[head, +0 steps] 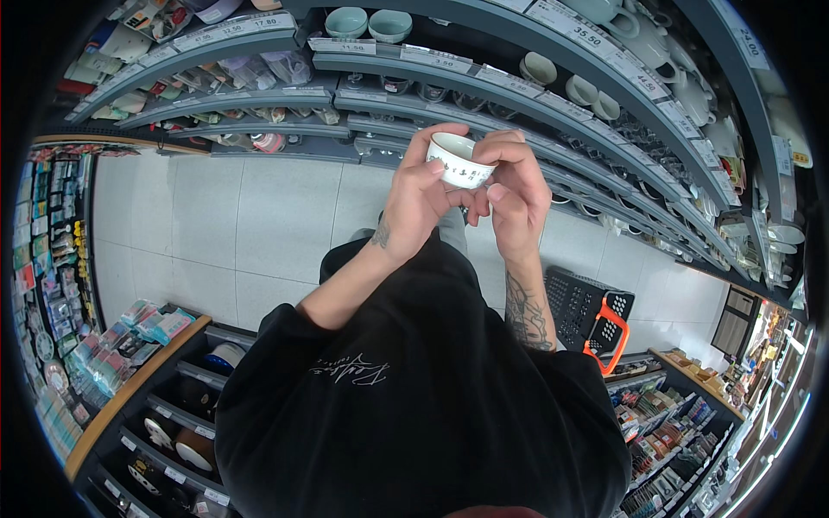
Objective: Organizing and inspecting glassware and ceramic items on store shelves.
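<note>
A small white ceramic cup (pixel 461 169) with a brown rim and dark printed decoration is held up in front of me, its mouth tilted partly toward my view. My left hand (pixel 421 178) grips it from the left, thumb on the outer wall and fingers behind. On the other side my right hand (pixel 520 178) has its curled index finger at the rim and its thumb near the cup's base. Some fingertips of both hands are hidden behind or under the cup.
Shelves (pixel 447 59) of tableware curve across the front, with celadon bowls (pixel 390 27), small cups (pixel 537 68) and white teapots (pixel 638 45). A black shopping basket (pixel 576 304) with an orange handle (pixel 609 337) stands on the tiled floor (pixel 285 213) at right. Display racks (pixel 171 414) stand behind me.
</note>
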The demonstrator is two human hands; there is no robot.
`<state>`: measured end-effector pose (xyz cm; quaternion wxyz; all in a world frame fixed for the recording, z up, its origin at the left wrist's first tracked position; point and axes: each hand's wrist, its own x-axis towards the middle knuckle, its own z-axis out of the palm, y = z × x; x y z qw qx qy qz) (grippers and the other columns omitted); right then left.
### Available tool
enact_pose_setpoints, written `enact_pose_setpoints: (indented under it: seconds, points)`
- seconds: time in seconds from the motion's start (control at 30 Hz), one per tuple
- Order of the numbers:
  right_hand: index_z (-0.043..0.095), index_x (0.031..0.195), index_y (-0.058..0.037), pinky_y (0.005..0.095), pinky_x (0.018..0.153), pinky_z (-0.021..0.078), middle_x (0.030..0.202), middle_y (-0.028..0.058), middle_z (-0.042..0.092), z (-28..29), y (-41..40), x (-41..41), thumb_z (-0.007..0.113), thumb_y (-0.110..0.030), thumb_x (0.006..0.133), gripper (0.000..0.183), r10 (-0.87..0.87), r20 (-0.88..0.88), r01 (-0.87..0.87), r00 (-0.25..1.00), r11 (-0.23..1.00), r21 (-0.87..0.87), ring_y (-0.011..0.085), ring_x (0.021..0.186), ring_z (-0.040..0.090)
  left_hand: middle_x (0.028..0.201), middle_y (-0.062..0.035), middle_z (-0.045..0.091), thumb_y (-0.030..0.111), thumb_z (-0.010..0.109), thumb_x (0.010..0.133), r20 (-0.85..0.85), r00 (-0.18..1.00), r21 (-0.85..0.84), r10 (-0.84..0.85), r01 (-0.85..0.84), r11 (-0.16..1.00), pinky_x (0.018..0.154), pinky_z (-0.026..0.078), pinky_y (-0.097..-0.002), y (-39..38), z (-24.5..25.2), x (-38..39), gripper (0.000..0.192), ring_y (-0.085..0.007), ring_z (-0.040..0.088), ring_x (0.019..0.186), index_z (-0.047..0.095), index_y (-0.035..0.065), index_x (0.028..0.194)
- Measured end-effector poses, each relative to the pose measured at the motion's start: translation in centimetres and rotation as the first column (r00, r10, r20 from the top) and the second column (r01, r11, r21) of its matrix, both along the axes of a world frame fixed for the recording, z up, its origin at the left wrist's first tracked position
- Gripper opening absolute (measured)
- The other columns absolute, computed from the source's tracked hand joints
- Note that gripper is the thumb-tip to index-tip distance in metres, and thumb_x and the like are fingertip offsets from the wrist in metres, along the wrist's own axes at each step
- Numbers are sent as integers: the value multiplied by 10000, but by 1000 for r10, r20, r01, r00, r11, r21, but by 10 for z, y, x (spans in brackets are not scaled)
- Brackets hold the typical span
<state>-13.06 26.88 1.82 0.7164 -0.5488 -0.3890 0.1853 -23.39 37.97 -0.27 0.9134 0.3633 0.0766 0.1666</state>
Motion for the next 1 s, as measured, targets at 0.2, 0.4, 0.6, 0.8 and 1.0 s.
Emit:
enact_pose_setpoints:
  seconds: [0.2, 0.4, 0.6, 0.8, 1.0]
  points:
    - [641, 1117, -1, 305, 829, 504, 1081, 94, 563, 2, -2, -1, 631, -118, 797, 341, 1, 12, 0, 1000, 998, -56, 190, 1019, 481, 1259, -148, 596, 466, 431, 998, 22, 1000, -31, -19, 19, 999, 714, 555, -386, -1, 1, -1, 634, -252, 649, 1072, 405, 58, 1482]
    - [636, 1109, -16, 298, 817, 467, 1072, 81, 556, 3, -2, -2, 660, -145, 808, 329, -22, 105, 27, 994, 999, -44, 174, 956, 449, 1285, -137, 594, 469, 440, 1000, 12, 1000, -28, -18, 19, 999, 713, 544, -363, -2, 2, -3, 636, -254, 654, 1104, 395, 68, 1491]
    - [617, 1067, -29, 297, 823, 455, 1073, 77, 554, 4, -4, -8, 674, -129, 807, 285, -40, -25, 38, 999, 997, -66, 177, 965, 460, 1307, -141, 587, 442, 477, 994, 8, 1000, -10, -16, 17, 1000, 723, 542, -364, -5, 3, -3, 631, -273, 658, 1141, 382, 79, 1502]
    - [587, 1017, -45, 300, 827, 450, 1063, 77, 561, 11, -5, -12, 646, -34, 758, 267, -45, -199, 14, 979, 988, -154, 188, 983, 476, 1314, -151, 581, 417, 489, 994, -4, 1000, 13, 10, -10, 1000, 747, 548, -372, -6, -2, -4, 620, -284, 654, 1157, 381, 77, 1503]
    - [580, 1019, -44, 313, 825, 444, 1047, 83, 568, 1, -1, -10, 646, -27, 727, 300, -86, 1, 85, 996, 985, -147, 195, 988, 490, 1323, -158, 577, 398, 494, 995, 6, 1000, 19, 29, -29, 999, 793, 564, -386, -7, -4, -2, 617, -300, 651, 1160, 379, 73, 1507]
